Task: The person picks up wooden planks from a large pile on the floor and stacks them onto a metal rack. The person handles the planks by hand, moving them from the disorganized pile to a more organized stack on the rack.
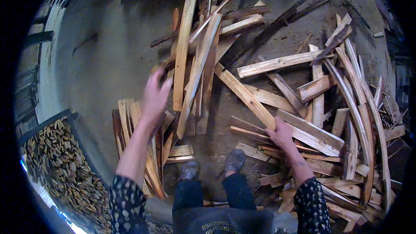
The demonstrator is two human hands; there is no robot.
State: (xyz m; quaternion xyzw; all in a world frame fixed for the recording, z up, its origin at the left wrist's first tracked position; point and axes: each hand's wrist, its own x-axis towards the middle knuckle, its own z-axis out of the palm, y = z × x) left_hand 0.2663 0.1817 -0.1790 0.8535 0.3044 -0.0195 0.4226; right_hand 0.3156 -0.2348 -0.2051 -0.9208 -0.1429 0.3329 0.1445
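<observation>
A long, flat, pale-yellow wooden plank (245,95) is gripped at its near end by the right hand (281,134), whose fingers are closed around it. The plank is held slantwise, its far end pointing up and to the left, near the loose pile of long tan and brown wooden boards (185,52) at upper centre. The left hand (156,93) is open, its fingers spread, just beside the left edge of that pile (contact cannot be told; the fingers are blurred).

To the right, a large tangled heap of split, pale wooden slats (316,142) is spread over the grey-brown earthen floor (99,52). Thin, dark-brown wooden strips (275,28) are seen lying between pile and heap, toward the far side. A bundle of narrow, brownish wooden slats (123,121) is partly covered by the left forearm. Small, chopped, tan wood pieces (65,173) are massed at lower left.
</observation>
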